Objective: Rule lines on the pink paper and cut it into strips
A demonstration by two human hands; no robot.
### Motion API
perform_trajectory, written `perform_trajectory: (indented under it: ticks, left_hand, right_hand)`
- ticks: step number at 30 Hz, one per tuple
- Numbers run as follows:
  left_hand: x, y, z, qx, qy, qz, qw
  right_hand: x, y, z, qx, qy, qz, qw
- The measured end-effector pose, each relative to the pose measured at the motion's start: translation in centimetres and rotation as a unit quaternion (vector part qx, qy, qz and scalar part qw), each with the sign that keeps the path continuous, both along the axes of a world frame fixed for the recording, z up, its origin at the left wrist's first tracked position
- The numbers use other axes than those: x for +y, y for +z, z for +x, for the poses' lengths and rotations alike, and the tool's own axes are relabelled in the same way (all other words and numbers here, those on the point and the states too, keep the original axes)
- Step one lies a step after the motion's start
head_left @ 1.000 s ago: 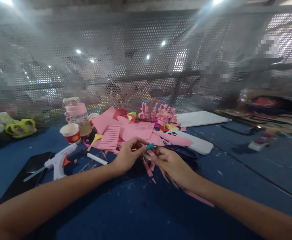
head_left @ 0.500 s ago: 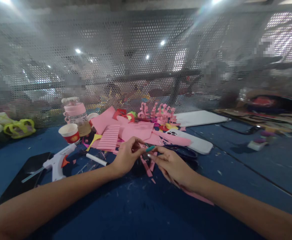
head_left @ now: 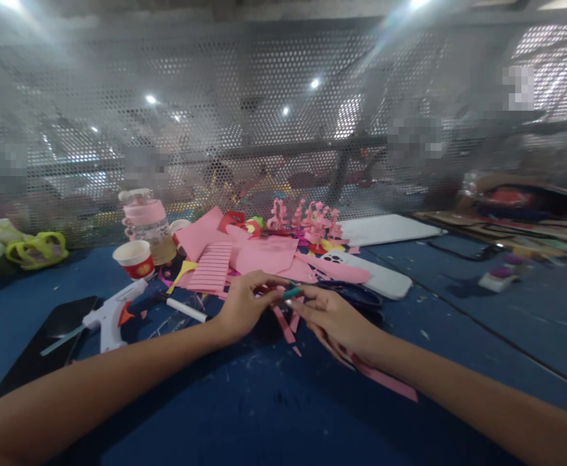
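My left hand (head_left: 244, 303) and my right hand (head_left: 334, 317) meet over the blue table (head_left: 244, 401). Together they pinch a small teal-tipped tool (head_left: 293, 292) and thin pink paper strips (head_left: 283, 325) that hang down between the fingers. Which hand bears the tool is hard to tell; the right fingertips touch its teal end. Another long pink strip (head_left: 385, 380) lies under my right forearm. Just beyond the hands lies a heap of pink paper sheets (head_left: 264, 254), one of them cut into lines (head_left: 211, 266).
A white glue gun (head_left: 111, 314) and a dark phone (head_left: 41, 343) lie at left, with a white glue stick (head_left: 186, 309). A red paper cup (head_left: 135, 257) and pink-lidded bottle (head_left: 148, 223) stand behind. A white phone case (head_left: 380, 277), dark scissors (head_left: 356, 294) and folded pink paper figures (head_left: 312, 223) sit before a perforated metal screen (head_left: 264, 116).
The hands stay together at the same spot; the fingers shift slightly, and the teal tool tips lower and flatter between them. The pink strips swing a little.
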State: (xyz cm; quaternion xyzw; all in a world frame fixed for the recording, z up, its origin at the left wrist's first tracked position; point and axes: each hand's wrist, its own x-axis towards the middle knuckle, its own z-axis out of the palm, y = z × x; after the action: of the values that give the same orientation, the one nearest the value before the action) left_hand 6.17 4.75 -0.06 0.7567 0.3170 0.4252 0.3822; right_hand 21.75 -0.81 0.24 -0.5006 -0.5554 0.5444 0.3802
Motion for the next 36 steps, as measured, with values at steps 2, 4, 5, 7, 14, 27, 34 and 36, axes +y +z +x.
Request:
perform_trajectory:
  ticks: [2, 4, 5, 7, 14, 27, 34, 36]
  left_hand:
    - [-0.02, -0.01, -0.01, -0.008, 0.013, -0.003, 1.000]
    - [-0.12, 0.12, -0.03, -0.014, 0.026, 0.003, 1.000]
    - [-0.18, 0.19, -0.04, -0.018, 0.029, 0.002, 0.999]
    - [-0.26, 0.29, -0.04, -0.023, 0.028, -0.002, 0.999]
    - [-0.03, 0.00, 0.18, -0.066, 0.017, -0.025, 0.997]
    - [-0.47, 0.00, -0.10, -0.043, -0.042, -0.025, 0.998]
    - [-0.73, -0.18, -0.35, 0.000, -0.123, -0.045, 0.991]
    - [-0.75, -0.22, -0.34, -0.007, -0.141, -0.053, 0.989]
  right_hand:
    - [-0.05, 0.03, 0.00, 0.002, 0.001, -0.011, 1.000]
    - [-0.05, -0.05, 0.05, 0.009, -0.003, -0.016, 1.000]
    - [-0.05, -0.12, 0.09, 0.012, -0.003, -0.016, 1.000]
    - [0.00, -0.23, 0.20, 0.015, 0.004, -0.016, 1.000]
    - [0.30, -0.32, 0.55, 0.016, 0.032, -0.019, 0.999]
    - [0.10, -0.41, 0.12, 0.084, -0.025, 0.013, 0.996]
    - [0.36, -0.79, -0.16, 0.078, -0.009, 0.084, 0.993]
    - [0.27, -0.89, -0.21, 0.071, 0.011, 0.092, 0.993]
